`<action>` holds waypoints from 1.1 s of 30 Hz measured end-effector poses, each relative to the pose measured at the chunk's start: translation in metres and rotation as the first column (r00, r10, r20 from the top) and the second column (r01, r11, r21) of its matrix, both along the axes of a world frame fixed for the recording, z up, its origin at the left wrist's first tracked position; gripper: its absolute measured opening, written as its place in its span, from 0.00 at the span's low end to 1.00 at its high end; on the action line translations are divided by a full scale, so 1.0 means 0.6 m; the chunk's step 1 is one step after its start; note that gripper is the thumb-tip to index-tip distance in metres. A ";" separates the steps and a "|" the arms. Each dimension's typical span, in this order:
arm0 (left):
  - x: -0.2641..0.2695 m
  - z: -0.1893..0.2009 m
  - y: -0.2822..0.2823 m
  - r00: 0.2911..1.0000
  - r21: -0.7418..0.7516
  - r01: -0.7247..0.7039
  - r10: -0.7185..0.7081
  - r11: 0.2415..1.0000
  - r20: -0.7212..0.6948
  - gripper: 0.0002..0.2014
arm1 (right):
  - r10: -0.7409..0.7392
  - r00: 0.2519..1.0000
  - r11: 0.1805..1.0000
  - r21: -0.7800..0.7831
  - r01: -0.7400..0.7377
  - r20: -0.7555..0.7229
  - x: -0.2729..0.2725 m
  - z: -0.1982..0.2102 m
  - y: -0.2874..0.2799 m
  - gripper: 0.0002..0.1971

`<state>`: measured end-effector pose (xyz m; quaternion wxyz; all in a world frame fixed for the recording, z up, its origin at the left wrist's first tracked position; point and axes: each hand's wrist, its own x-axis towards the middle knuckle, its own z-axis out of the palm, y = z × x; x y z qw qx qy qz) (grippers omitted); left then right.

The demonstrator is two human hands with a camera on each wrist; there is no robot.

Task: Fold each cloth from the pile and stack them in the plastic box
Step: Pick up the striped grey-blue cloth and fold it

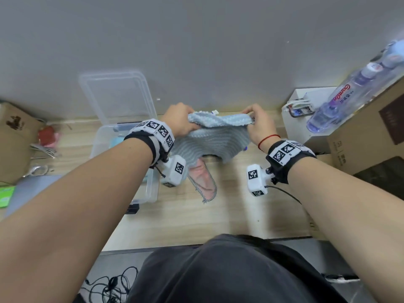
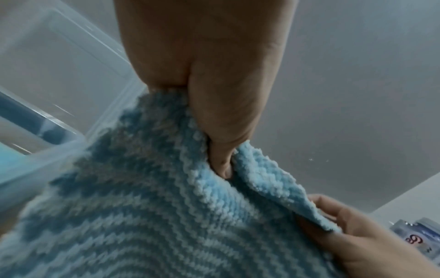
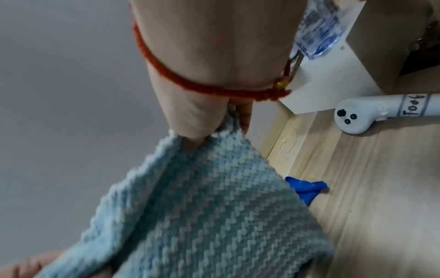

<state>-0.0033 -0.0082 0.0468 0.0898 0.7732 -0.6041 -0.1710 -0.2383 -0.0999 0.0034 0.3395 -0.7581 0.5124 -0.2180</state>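
Two hands, left hand (image 1: 182, 122) and right hand (image 1: 259, 124), pinching blue cloth (image 1: 215, 136), fingertips buried in folds

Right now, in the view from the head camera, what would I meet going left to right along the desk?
Cardboard box → red and pink bundle → plastic box → left hand → light blue striped cloth → right hand → white box → water bottle.

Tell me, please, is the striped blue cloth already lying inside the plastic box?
No, both the left hand and right hand hold the striped blue cloth beside the plastic box.
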 end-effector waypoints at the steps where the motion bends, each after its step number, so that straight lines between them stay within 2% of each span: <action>1: 0.004 0.001 0.013 1.000 0.045 -0.004 0.004 0.999 0.000 0.14 | 0.011 1.000 1.000 -0.009 -0.011 0.022 -0.001 0.005 0.008 0.16; 3: 0.012 -0.003 0.045 1.000 0.139 0.007 -0.008 0.990 0.003 0.14 | 0.016 0.999 1.000 -0.021 -0.015 0.031 -0.003 0.011 0.031 0.17; 5: 0.010 -0.013 0.079 0.997 0.233 0.064 -0.071 0.970 0.023 0.14 | -0.006 0.999 1.000 -0.018 0.007 0.042 -0.006 0.016 0.059 0.14; 8: 0.000 -0.031 0.134 0.994 0.281 0.113 -0.110 0.953 -0.024 0.13 | -0.017 1.000 1.000 0.000 0.017 0.002 -0.016 0.015 0.107 0.11; 15: -0.033 -0.058 0.229 0.961 0.218 0.156 -0.097 0.963 -0.259 0.14 | -0.098 0.995 0.993 0.056 0.100 -0.025 -0.068 -0.010 0.210 0.14; 21: -0.054 -0.021 0.244 0.922 0.185 0.023 0.050 0.983 -0.383 0.29 | -0.206 0.978 0.978 0.032 0.205 0.024 -0.099 0.018 0.230 0.13; 22: -0.058 -0.012 0.245 0.926 0.172 0.022 0.045 0.985 -0.374 0.29 | -0.224 0.973 0.974 0.046 0.221 0.055 -0.103 0.026 0.228 0.13; 26: -0.061 0.017 0.237 0.905 0.043 0.007 0.012 0.999 -0.426 0.15 | -0.273 0.955 0.962 0.042 0.270 0.113 -0.103 0.056 0.211 0.10; 28: -0.055 0.025 0.229 0.897 -0.015 -0.016 0.008 1.000 -0.441 0.18 | -0.281 0.945 0.960 0.046 0.277 0.169 -0.097 0.070 0.204 0.09; 29: -0.055 0.032 0.228 0.894 -0.047 -0.035 0.010 0.998 -0.447 0.17 | -0.280 0.940 0.960 0.043 0.277 0.195 -0.096 0.078 0.201 0.10; 31: -0.058 0.046 0.221 0.887 -0.104 -0.076 0.020 0.992 -0.462 0.10 | -0.291 0.928 0.956 0.035 0.291 0.231 -0.098 0.087 0.190 0.13; 33: -0.064 0.052 0.218 0.881 -0.129 -0.100 0.027 0.987 -0.473 0.12 | -0.304 0.917 0.951 0.026 0.307 0.259 -0.102 0.091 0.187 0.14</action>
